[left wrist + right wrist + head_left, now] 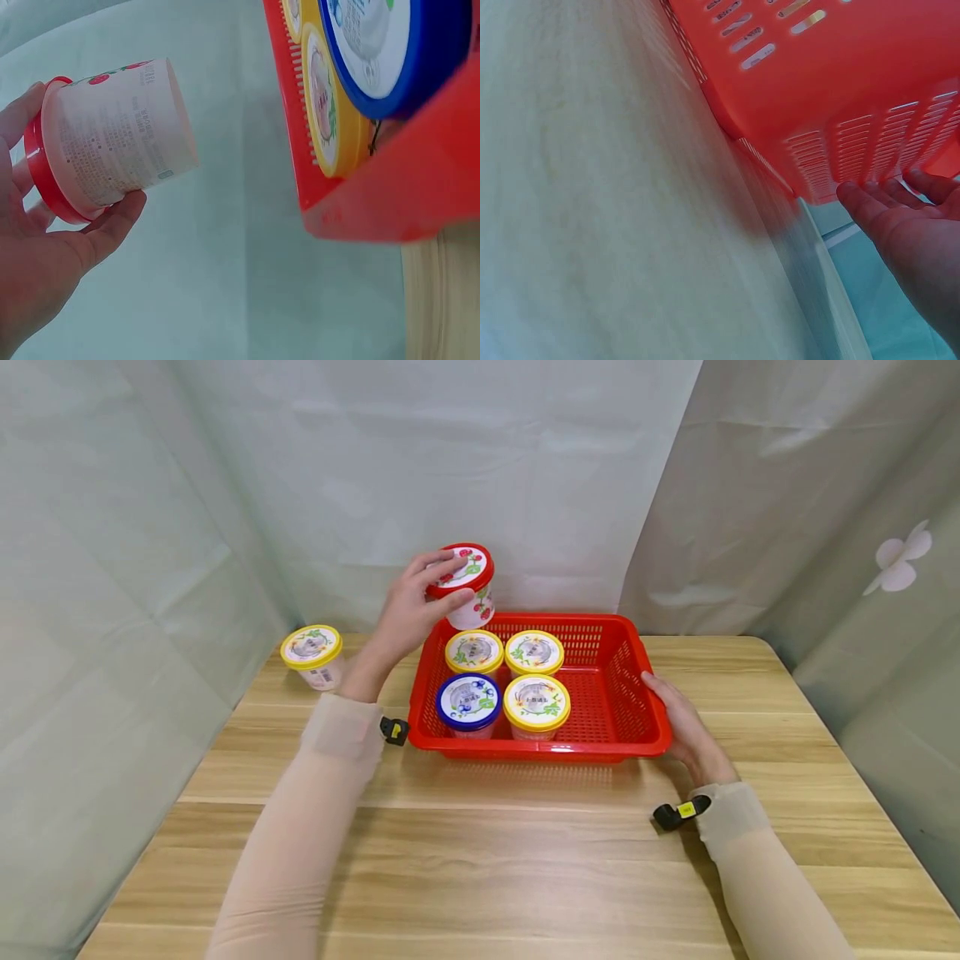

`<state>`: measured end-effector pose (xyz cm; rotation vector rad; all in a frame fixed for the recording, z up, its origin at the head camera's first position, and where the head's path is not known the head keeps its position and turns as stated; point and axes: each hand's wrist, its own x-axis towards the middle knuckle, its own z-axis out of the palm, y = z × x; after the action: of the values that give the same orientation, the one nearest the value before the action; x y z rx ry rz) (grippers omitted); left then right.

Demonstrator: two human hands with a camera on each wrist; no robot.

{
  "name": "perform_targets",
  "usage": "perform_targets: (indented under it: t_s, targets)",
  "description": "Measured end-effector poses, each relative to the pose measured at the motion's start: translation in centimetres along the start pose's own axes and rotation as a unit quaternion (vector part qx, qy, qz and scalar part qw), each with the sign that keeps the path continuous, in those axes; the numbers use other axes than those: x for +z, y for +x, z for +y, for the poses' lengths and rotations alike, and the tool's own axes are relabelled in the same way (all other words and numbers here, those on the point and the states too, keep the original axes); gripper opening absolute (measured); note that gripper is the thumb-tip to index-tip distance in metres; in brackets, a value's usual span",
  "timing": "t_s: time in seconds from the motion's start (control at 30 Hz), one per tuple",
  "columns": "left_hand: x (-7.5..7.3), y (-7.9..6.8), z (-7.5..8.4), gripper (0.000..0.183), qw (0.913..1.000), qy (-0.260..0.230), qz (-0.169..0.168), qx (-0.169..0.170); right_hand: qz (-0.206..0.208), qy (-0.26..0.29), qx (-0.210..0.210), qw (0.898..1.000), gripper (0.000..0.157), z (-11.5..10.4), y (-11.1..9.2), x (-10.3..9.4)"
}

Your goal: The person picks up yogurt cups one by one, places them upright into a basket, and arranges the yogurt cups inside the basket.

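Note:
My left hand [412,606] grips a paper tub with a red strawberry lid [472,578], raised above the back left of a red plastic basket [600,750]. In the left wrist view the tub [124,131] is tilted on its side to the camera, with thumb and fingers around its lid end. Inside the basket stand a blue-lidded tub [468,700] and three yellow-lidded tubs [537,702]. My right hand [684,722] rests against the basket's right end. In the right wrist view its fairly straight fingers [862,206] touch the slotted outer wall.
Another yellow-lidded tub [312,656] stands on the wooden table [510,860], left of the basket, close to my left forearm. Pale curtains [420,460] hang behind the table and at both sides. The basket's right part shows its bare mesh floor.

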<state>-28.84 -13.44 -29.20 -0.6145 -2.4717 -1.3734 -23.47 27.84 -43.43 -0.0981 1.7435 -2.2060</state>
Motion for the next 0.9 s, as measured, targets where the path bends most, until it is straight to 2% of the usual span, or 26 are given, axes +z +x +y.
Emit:
perform_targets:
  t_s: [0.17,0.4,0.73,0.9]
  targets:
    - [0.9,0.5,0.3,0.056,0.9999,0.004,-0.015,0.006,0.0,-0.001,-0.001,1.0,0.055,0.0,0.0,-0.1]
    - [1.9,1.2,1.2,0.057,0.9993,0.007,-0.034,0.009,0.002,-0.004,0.002,1.0,0.05,0.1,-0.1,-0.1]
    - [4.1,2.2,2.1,0.058,0.9961,0.011,-0.086,0.02,-0.013,0.01,0.0,1.0,0.053,0.1,0.0,0.1]
    - [5.0,2.6,2.5,0.057,0.9949,0.012,-0.099,0.016,-0.013,0.015,0.0,1.0,0.049,0.2,0.1,0.3]
